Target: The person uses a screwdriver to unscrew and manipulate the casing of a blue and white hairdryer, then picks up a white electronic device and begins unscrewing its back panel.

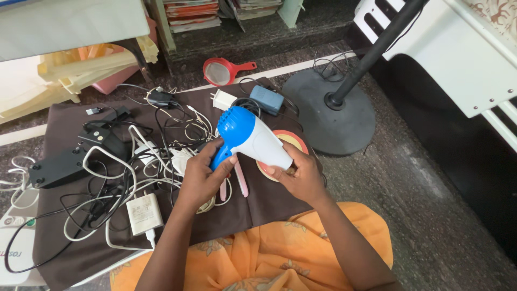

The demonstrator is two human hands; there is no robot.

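Hairdryer in both hands' grip, L & R.

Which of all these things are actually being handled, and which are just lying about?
In hand:
hair dryer, held by left hand and right hand.

Lying about:
tangled cables
white charger
black box
red mirror
fan base

Left hand, right hand gripping blue-white hair dryer, tangled cables
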